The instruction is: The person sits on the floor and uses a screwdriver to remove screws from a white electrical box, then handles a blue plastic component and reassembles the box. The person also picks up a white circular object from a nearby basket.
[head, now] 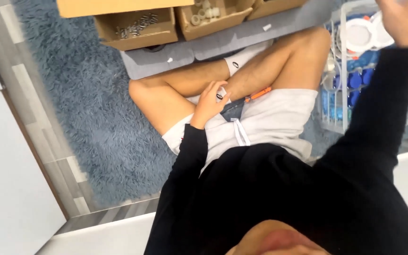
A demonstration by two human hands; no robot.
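Grey shorts (270, 118) are lying under the left hand (209, 101), fingers curling around a small pale object (221, 96) (unclear); the right hand (402, 21) is hanging open beside the white basket (338, 89).

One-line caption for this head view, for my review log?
Seated cross-legged on a blue rug, left hand resting in the lap, right hand raised above a white wire basket.

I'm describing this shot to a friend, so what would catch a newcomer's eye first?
The person's crossed bare legs fill the middle, with the left hand resting on them. The right hand is raised at the top right, above a white wire basket of blue parts. Open cardboard boxes line the top edge.
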